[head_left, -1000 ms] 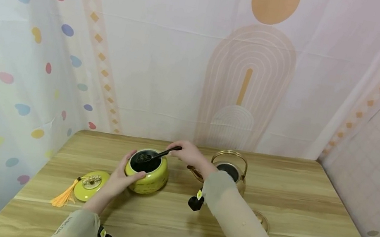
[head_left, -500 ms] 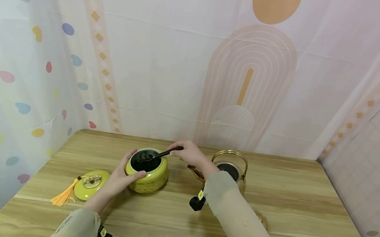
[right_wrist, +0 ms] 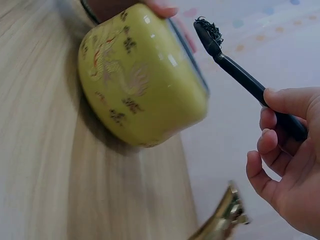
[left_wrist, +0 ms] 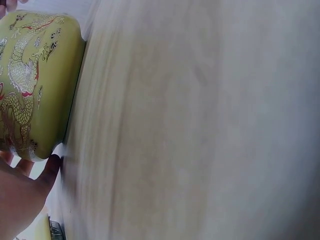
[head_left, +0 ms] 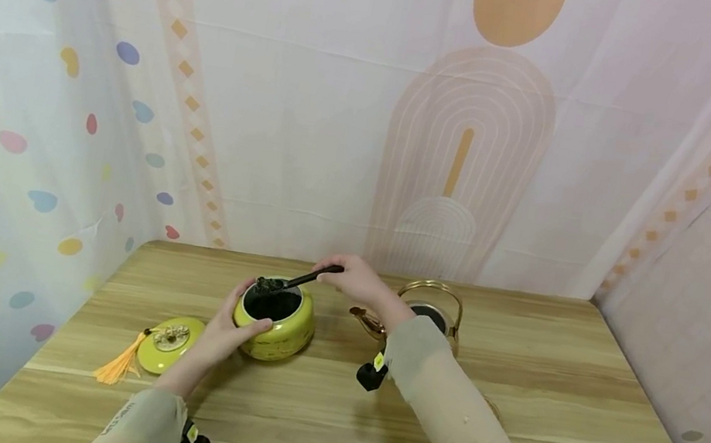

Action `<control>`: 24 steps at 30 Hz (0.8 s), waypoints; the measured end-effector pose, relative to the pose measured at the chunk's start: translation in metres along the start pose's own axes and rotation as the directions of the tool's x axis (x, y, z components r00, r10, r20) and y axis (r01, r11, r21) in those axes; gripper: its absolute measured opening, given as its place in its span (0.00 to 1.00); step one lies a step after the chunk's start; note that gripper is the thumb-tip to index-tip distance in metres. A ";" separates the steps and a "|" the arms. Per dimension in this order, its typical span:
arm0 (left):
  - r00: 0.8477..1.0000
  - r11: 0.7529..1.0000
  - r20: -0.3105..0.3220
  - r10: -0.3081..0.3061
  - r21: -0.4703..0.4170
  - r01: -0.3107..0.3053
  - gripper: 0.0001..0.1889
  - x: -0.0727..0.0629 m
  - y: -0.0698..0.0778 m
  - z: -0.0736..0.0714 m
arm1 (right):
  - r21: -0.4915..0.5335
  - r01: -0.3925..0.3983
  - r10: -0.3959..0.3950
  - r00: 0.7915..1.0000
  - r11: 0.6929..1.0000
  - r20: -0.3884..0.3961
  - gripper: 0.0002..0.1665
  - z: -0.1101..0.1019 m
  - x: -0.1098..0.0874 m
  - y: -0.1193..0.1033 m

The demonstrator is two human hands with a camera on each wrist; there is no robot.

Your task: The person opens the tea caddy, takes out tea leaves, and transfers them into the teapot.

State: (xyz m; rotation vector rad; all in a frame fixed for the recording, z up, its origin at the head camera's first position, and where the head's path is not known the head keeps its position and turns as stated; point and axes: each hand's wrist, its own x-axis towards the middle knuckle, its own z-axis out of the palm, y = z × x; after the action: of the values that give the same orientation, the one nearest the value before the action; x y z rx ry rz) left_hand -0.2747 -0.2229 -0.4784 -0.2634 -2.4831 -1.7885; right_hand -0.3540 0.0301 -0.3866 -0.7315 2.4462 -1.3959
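My left hand (head_left: 223,334) grips the side of a round yellow jar (head_left: 283,341), thumb at the near side of its rim and fingers round the far left. A dragon pattern shows on the jar (left_wrist: 30,85) in the left wrist view. My right hand (head_left: 355,282) pinches the handle of a black tea scoop (head_left: 311,277). The scoop's bowl hangs just above the jar's mouth. Dark dried tea leaves (right_wrist: 212,32) lie heaped on it in the right wrist view. How much tea is inside the jar cannot be seen.
A golden teapot (head_left: 457,318) with an upright loop handle stands lidless at the right, partly behind my right arm. Its spout (head_left: 370,323) points left. The yellow jar lid (head_left: 159,359) with an orange tassel (head_left: 123,364) lies left. My sleeve mostly hides a golden lid (head_left: 493,409).
My right hand has risen slightly, lifting the tea scoop from inside the jar to above its mouth with tea leaves on it. My left hand and the jar have stayed put.
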 end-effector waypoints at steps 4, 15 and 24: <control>1.000 1.000 -0.001 -0.001 0.000 0.001 0.46 0.001 -0.001 0.001 | -0.006 0.011 -0.011 1.000 1.000 -0.007 0.15 -0.008 -0.002 -0.007; 1.000 1.000 0.013 0.020 -0.011 -0.019 0.45 0.008 -0.004 0.003 | -0.004 0.066 -0.066 0.998 0.998 -0.020 0.13 -0.032 -0.019 -0.020; 1.000 1.000 0.008 0.026 0.010 -0.026 0.45 0.008 -0.005 0.004 | -0.007 0.101 -0.101 0.995 0.995 0.020 0.13 -0.041 -0.043 -0.023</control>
State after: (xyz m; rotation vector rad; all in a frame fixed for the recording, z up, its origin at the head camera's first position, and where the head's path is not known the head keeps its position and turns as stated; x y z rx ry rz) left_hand -0.2834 -0.2196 -0.4835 -0.3013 -2.4818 -1.7682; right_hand -0.3285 0.0731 -0.3481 -0.8782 2.4320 -1.4082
